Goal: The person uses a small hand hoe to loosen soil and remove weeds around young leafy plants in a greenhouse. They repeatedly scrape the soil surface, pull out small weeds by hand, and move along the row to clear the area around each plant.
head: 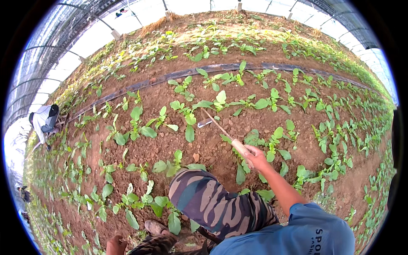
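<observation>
My right hand [255,156] is closed around the pale wooden handle [239,149] of a small hand hoe. The hoe's thin metal shank slants up and left, and its shiny blade [204,122] is over the brown soil between rows of leafy green seedlings. Just above the blade stands a light green seedling [220,101], with another seedling [188,115] to its left. Whether the blade touches the soil is hard to tell. At the lower edge my left hand [116,245] is partly in view beside my bent legs, its fingers curled, with nothing visible in them.
Rows of seedlings surround my camouflage-clad knee [194,188] and my shoe [155,227]. A dark drip tape or strip [178,74] crosses the bed beyond. Another person [46,119] bends over the plants at the far left. Greenhouse hoops [92,14] arch overhead.
</observation>
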The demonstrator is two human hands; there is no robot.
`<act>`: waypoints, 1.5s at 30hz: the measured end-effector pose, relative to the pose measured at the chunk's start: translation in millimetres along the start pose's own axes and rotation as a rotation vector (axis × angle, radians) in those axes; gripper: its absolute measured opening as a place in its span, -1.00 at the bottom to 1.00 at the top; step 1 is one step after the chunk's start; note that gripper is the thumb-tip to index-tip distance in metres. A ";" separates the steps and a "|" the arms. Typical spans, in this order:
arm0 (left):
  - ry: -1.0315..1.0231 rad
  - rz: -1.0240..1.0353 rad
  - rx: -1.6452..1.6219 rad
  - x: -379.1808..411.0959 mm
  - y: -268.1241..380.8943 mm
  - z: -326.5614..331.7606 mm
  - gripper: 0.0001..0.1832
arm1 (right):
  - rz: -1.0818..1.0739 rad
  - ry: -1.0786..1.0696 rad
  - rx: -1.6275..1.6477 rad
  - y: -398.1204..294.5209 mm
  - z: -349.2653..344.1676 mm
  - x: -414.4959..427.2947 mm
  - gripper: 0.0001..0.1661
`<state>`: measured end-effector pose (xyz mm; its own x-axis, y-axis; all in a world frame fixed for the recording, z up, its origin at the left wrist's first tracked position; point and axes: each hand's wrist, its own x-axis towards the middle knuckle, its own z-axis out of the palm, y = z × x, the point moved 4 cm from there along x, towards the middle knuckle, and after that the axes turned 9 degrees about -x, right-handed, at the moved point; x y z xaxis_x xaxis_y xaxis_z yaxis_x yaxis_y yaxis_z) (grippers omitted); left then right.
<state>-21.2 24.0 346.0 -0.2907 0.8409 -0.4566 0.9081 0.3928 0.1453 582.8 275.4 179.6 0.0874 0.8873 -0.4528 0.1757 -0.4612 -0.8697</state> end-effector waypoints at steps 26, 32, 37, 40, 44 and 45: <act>0.182 -0.028 -0.235 -6.0 13.0 -7.4 -0.65 | -0.236 0.044 -0.238 35.1 0.8 -73.7 -0.35; 0.164 -0.003 -0.202 -2.4 2.6 -0.5 -0.62 | -0.068 0.119 -0.057 29.6 -1.9 -27.4 -0.37; 0.146 -0.045 -0.308 -8.6 12.2 -10.2 -0.63 | -0.579 0.425 -0.338 44.1 -23.6 -50.4 -0.36; 0.124 -0.073 -0.276 -5.7 7.8 -7.4 -0.65 | 0.006 0.257 -0.125 40.1 -23.9 -38.4 -0.35; -0.013 -0.117 -0.126 6.7 -4.5 -3.3 -0.60 | 0.062 0.247 -0.040 14.5 -32.9 -7.2 -0.37; -0.001 -0.101 -0.073 4.3 -3.3 -2.7 -0.60 | 0.059 0.249 -0.002 12.0 -35.4 -6.5 -0.37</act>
<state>-26.3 27.3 345.9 -0.3791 0.7951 -0.4733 0.8498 0.5016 0.1621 619.1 264.2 179.0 0.3358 0.8328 -0.4401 0.1652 -0.5121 -0.8429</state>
